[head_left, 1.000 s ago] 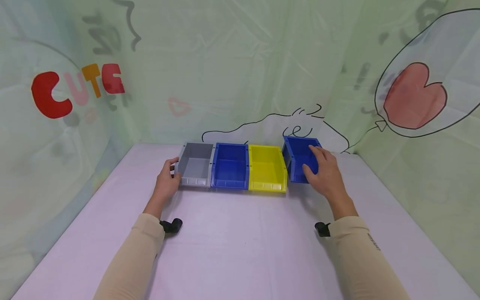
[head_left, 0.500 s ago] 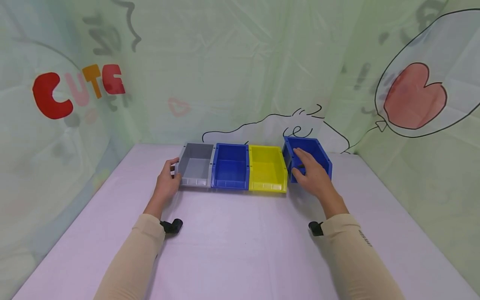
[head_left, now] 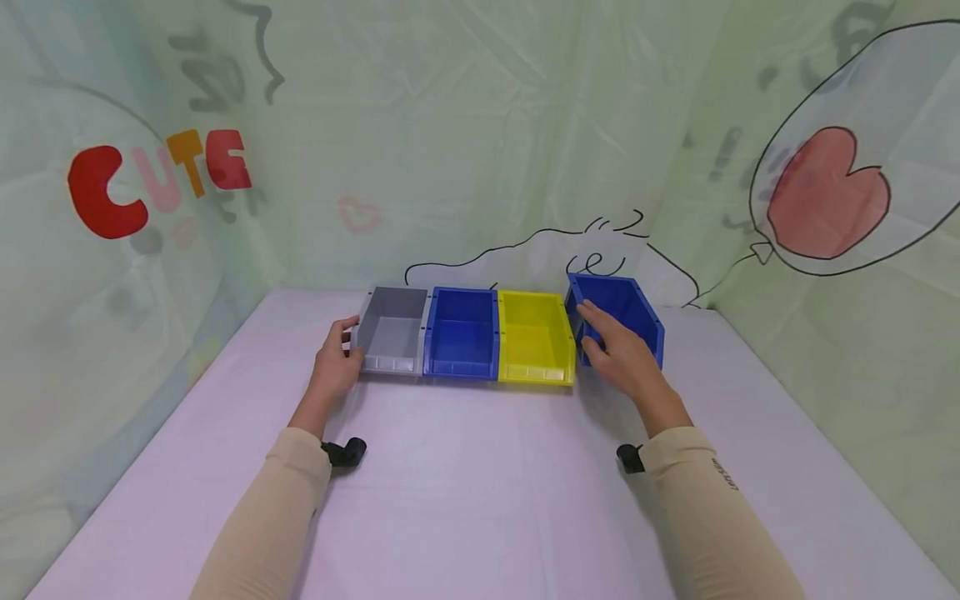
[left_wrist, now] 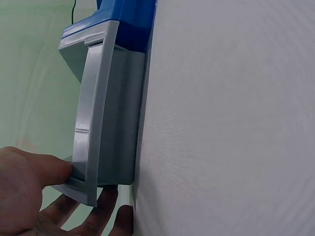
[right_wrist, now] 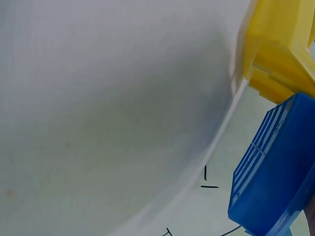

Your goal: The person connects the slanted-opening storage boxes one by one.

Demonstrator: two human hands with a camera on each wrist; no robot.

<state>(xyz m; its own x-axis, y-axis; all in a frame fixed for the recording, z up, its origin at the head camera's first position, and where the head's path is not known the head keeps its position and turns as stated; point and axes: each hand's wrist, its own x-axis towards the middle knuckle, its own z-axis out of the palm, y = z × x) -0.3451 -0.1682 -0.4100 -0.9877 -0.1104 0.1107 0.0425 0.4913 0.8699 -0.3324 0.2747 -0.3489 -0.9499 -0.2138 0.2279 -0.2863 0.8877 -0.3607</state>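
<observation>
In the head view a grey bin (head_left: 392, 333), a blue bin (head_left: 461, 337) and a yellow bin (head_left: 534, 340) stand side by side in a row. My left hand (head_left: 336, 365) grips the grey bin's left wall; the left wrist view shows the thumb (left_wrist: 56, 169) inside the front lip and fingers outside. A second blue bin (head_left: 626, 312) sits right of the yellow one, a little askew and higher. My right hand (head_left: 622, 354) holds its left wall near the yellow bin; its fingertips are partly hidden. In the right wrist view that blue bin (right_wrist: 270, 172) looks raised and tilted.
The bins are at the back of the white-covered table (head_left: 480, 483). Behind them hangs a pale green printed curtain (head_left: 465, 150), which also runs along both sides. A black wrist camera (head_left: 345, 452) sits at the left cuff.
My right hand has moved left, from the right side of the second blue bin across to its left wall. My left hand and the bins have stayed nearly still.
</observation>
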